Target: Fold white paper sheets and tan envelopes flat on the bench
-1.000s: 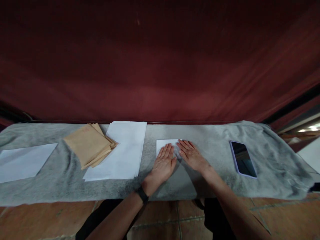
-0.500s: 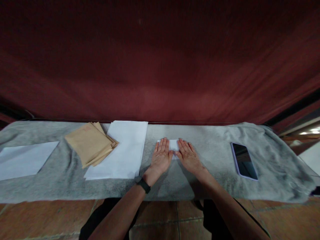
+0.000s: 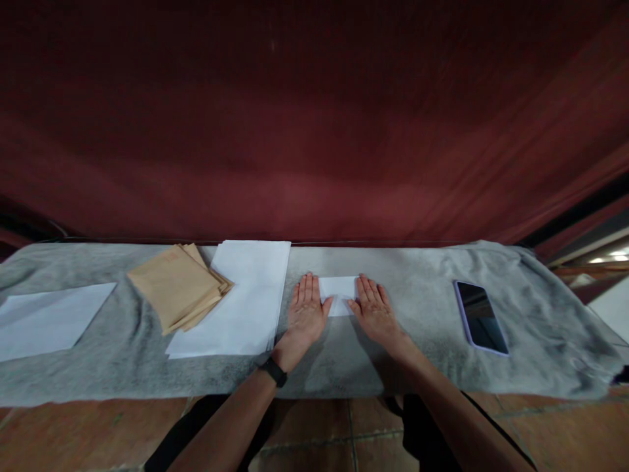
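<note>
A small folded white paper (image 3: pixel 338 292) lies on the grey cloth (image 3: pixel 422 308) covering the table. My left hand (image 3: pixel 304 313) rests flat over the paper's left end, fingers stretched out. My right hand (image 3: pixel 375 311) lies flat over its right end, fingers also spread. The middle of the paper shows between the two hands. A black band is on my left wrist.
A stack of white sheets (image 3: pixel 243 301) lies left of my hands, with several brown envelopes (image 3: pixel 177 283) beside it and another white sheet (image 3: pixel 44 318) at far left. A phone (image 3: pixel 480 317) lies screen-up to the right. A red curtain (image 3: pixel 314 131) hangs behind the table.
My hands have slid apart along the folded paper, left hand leftward and right hand rightward, uncovering its middle.
</note>
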A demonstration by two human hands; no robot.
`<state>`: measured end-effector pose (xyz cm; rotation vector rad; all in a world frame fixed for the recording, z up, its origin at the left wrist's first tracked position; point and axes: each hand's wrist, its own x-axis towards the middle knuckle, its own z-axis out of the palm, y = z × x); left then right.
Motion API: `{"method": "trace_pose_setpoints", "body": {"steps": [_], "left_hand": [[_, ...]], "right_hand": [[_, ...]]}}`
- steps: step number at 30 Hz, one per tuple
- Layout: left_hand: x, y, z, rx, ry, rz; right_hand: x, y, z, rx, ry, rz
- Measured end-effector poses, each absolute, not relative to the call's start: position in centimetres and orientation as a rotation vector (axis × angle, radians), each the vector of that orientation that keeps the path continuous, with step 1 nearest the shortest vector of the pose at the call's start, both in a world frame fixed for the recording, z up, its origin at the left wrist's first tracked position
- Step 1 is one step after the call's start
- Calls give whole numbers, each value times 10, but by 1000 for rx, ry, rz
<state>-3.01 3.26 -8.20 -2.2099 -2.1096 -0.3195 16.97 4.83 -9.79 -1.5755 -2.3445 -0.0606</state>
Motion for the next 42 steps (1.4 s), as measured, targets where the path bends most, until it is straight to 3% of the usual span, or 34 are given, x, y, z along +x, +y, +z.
{"method": "trace_pose_setpoints", "body": {"steps": [10,27,32,42], "left_hand": [[-29,32,-80,-2203,-2063,-418],[9,11,-71,-2841,-1403,-447],[13,3,-70,-2901,-1317,-415],[21,-11,-65,-2933,-1358,-440]], "right_hand": [[202,52,-89,-1492,-2461,138],[242,72,-56,-1194,-2334,873],[232,80,-64,-1283,-2161,738],[185,89,-72,-1319,-2345,395]]}}
